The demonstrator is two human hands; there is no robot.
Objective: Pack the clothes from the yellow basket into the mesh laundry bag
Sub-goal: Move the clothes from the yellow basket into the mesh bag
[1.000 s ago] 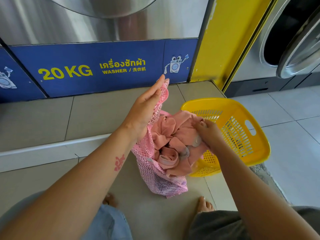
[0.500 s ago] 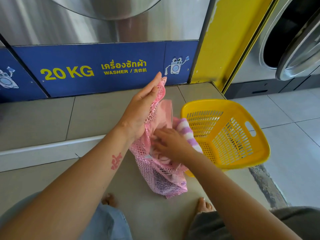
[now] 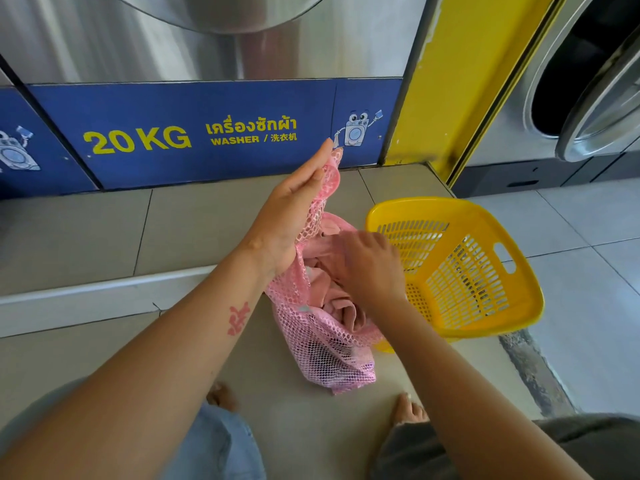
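A pink mesh laundry bag (image 3: 329,355) stands on the tan floor in front of me. My left hand (image 3: 294,216) grips its upper rim and holds the mouth up and open. My right hand (image 3: 370,265) is pressed down into the bag's mouth on pink clothes (image 3: 346,310) that bulge inside. Its fingers are closed on the cloth. The yellow basket (image 3: 485,320) lies tilted right beside the bag, its slotted inside showing no clothes.
A steel washer with a blue "20 KG" panel (image 3: 194,133) stands close ahead on a raised tiled step (image 3: 104,285). A yellow pillar (image 3: 450,81) and another washer with an open door (image 3: 595,98) are at the right. My knees and bare feet (image 3: 408,410) are below.
My right hand carried the pink clothes from the basket's edge into the bag and has pushed them deeper. The striped cloth seen earlier is out of sight. The basket shows bare.
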